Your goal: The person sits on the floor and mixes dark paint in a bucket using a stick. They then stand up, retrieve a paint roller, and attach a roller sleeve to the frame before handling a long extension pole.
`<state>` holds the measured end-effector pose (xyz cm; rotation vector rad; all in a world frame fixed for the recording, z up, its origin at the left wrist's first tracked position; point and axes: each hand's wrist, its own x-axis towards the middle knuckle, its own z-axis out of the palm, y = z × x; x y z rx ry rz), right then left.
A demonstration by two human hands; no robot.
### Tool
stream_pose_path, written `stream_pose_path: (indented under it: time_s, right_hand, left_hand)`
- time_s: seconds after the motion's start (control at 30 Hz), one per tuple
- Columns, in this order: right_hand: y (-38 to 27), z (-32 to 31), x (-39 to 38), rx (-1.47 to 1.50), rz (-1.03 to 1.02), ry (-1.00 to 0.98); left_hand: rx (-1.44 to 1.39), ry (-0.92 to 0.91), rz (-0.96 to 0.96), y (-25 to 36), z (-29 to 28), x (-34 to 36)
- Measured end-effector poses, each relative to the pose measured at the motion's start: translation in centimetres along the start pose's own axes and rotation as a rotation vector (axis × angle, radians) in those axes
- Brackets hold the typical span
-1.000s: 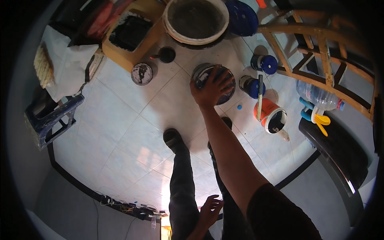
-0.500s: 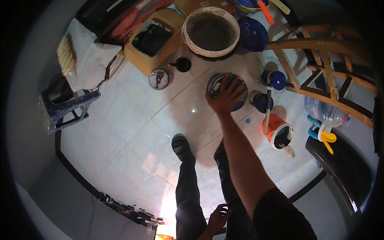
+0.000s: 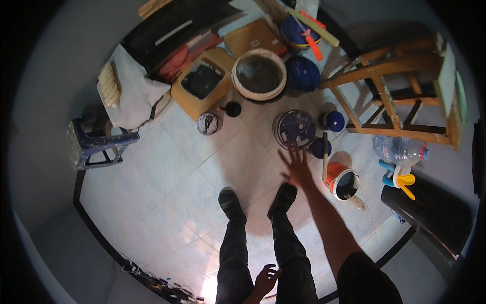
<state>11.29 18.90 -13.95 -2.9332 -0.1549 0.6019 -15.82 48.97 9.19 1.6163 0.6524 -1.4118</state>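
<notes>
My right hand (image 3: 298, 171) hovers at the near edge of a round tub with a dark, paint-smeared lid (image 3: 296, 127). Its fingers are spread and hold nothing; the fingertips overlap the lid's rim in view, and I cannot tell whether they touch. Beside that tub stands a smaller blue-lidded can (image 3: 319, 148), partly hidden by a long, narrow stick (image 3: 325, 157). Closer to my right forearm is an orange pail (image 3: 338, 175) with dark contents. Low in front of my legs, my left hand (image 3: 266, 279) hangs with loosely curled, parted fingers, holding nothing visible.
A large tub of grey mix (image 3: 280, 60) stands at the back, with a cardboard box (image 3: 188, 97) to its left. Wooden ladder-like frames (image 3: 374, 134) and a clear water bottle (image 3: 397, 150) are at right. A blue stool (image 3: 109, 139) stands at left.
My right hand has drawn back from above the lid toward me, uncovering most of it. The view has shifted, showing more of the far side. My left hand stays low.
</notes>
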Motion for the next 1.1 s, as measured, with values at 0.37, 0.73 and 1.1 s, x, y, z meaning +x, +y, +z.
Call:
stream_pose_path:
  time_s: [0.37, 0.73, 1.1]
  right_hand:
    - [-13.5, -3.7, -37.6, 0.853, 0.762, -0.478]
    - [-4.2, -22.9, -47.8, 1.061, 1.061, 0.024]
    - [-17.8, -32.4, -41.3, 1.169, 0.852, -0.386]
  left_hand:
    - [0.292, 0.060, 0.425, 0.9, -7.0, -4.8]
    - [0.482, 0.495, 0.392, 12.1, -33.8, -15.6]
    - [-0.056, 0.663, 0.241, -4.1, -44.2, -26.3]
